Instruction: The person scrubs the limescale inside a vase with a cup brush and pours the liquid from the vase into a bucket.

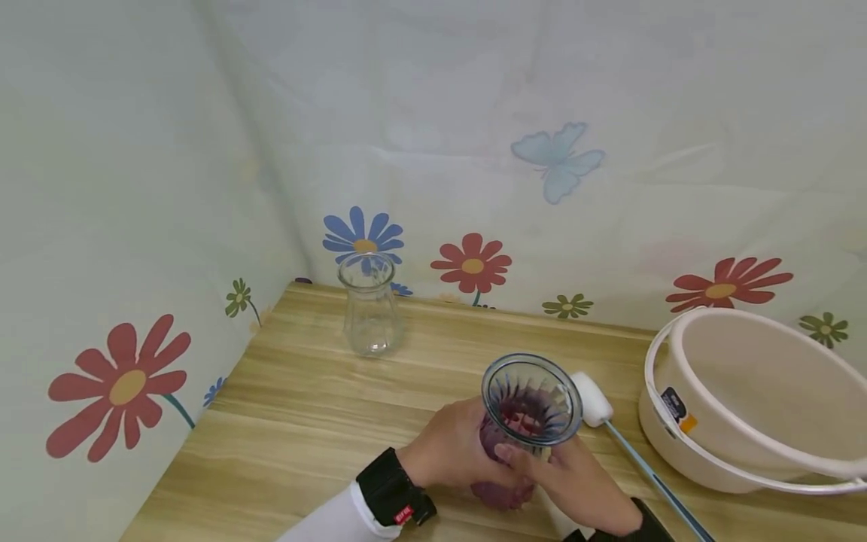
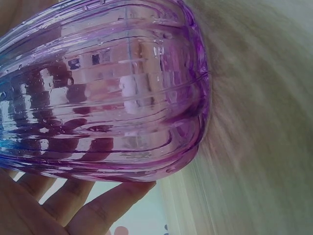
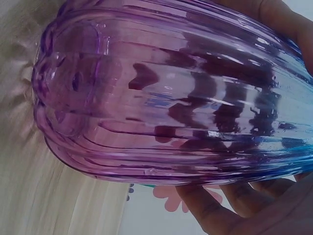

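Between both hands is a ribbed glass vase (image 1: 530,403), purple at its base and blue towards its flared rim. My left hand (image 1: 447,446) grips it from the left side. On the other side, my right hand (image 1: 585,482) holds it, with the thumb across its front just below the rim. The left wrist view shows the purple body (image 2: 122,98) up close, left fingers (image 2: 105,208) spread along it. Seen from the right wrist, the rounded base (image 3: 63,93) is close over the wooden tabletop, with right fingers (image 3: 205,208) against the glass.
A clear glass vase (image 1: 371,320) stands at the back left of the wooden table (image 1: 291,421). To the right are a white-headed brush (image 1: 592,399) with a blue handle and a pale bucket (image 1: 691,444) with a basin nested in it. Flowered sheeting hangs behind.
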Motion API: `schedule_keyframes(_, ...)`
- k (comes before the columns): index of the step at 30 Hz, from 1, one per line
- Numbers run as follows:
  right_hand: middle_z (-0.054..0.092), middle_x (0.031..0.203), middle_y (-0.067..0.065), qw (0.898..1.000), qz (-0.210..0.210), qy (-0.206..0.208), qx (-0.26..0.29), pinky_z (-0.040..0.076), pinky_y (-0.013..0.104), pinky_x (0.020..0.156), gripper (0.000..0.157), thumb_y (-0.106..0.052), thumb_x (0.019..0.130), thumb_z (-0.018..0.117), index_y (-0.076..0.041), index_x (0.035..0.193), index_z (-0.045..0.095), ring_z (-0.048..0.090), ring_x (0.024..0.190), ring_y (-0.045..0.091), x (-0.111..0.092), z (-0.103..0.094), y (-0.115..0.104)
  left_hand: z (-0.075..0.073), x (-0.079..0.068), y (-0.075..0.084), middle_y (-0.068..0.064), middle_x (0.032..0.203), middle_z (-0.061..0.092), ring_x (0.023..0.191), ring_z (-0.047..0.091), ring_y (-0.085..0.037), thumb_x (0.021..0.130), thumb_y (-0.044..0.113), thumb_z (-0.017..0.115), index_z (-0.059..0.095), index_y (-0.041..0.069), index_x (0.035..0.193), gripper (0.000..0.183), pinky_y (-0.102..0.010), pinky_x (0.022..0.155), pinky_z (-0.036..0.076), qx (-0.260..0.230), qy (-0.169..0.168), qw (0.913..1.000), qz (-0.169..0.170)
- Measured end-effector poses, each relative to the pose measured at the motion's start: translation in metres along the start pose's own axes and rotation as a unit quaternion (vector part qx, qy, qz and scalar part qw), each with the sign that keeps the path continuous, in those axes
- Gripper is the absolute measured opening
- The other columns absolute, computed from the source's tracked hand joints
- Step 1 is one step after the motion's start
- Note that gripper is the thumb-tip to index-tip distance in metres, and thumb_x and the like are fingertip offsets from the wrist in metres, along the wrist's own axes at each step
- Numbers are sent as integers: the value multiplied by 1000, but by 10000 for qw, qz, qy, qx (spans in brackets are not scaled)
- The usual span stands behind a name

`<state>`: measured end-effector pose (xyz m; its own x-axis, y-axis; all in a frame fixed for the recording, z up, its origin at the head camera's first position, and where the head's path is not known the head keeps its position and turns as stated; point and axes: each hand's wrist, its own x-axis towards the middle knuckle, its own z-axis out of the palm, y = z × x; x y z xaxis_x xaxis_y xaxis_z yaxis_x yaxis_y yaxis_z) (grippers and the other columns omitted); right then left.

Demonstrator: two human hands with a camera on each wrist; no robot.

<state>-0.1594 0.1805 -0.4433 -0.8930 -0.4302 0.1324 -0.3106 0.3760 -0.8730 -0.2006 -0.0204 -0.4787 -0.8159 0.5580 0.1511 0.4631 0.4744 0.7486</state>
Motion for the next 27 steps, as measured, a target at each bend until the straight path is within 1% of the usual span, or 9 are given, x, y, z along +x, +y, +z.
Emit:
schedule_keyframes(3, 60, 140, -1, 10000, 30, -11, -2, 49, 30, 104, 46, -22, 102, 66, -27, 144, 48, 58, 129, 21, 1, 0, 2, -1, 0, 0, 18, 120, 70, 110, 63, 4, 71, 54, 90, 57, 35, 130, 69, -22, 96, 53, 52, 30, 10000, 69)
schedule_keyframes(10, 61, 139, 0, 10000, 12, -11, 11, 50, 30, 103, 48, -22, 102, 66, -26, 145, 46, 59, 128, 20, 2, 1, 5, -1, -1, 0, 19, 120, 70, 110, 63, 4, 72, 53, 89, 57, 35, 130, 68, -22, 96, 53, 10, -11, 10000, 15)
schedule_keyframes(15, 60, 140, -1, 9996, -270, 85, -97, 50, 33, 105, 51, -20, 101, 67, -26, 147, 45, 59, 130, 20, 2, 1, 6, -1, 0, 1, 19, 121, 70, 111, 63, 4, 73, 55, 88, 57, 35, 130, 68, -22, 96, 53, 41, -23, 10000, 21)
schedule_keyframes(18, 59, 142, -1, 9993, -333, 110, -113, 50, 36, 106, 56, -19, 100, 68, -28, 149, 42, 58, 131, 20, 3, 1, 7, -2, 0, 1, 19, 122, 69, 112, 63, 4, 73, 54, 89, 57, 35, 131, 69, -23, 97, 53, -25, -85, 10000, 7)
schedule_keyframes(21, 58, 144, -1, 9996, -218, 151, -112, 50, 36, 106, 61, -21, 99, 70, -31, 151, 39, 58, 131, 20, 4, 1, 7, -2, 1, 0, 19, 122, 69, 111, 62, 5, 74, 53, 88, 56, 35, 132, 68, -23, 97, 53, -90, -179, 9998, -4)
schedule_keyframes(27, 57, 143, 2, 9992, -283, 240, -151, 53, 34, 103, 66, -21, 94, 75, -27, 150, 41, 59, 129, 20, 5, 2, 10, -3, 3, -3, 20, 123, 67, 112, 61, 5, 74, 53, 89, 53, 38, 133, 71, -23, 97, 52, -105, -330, 9994, 35)
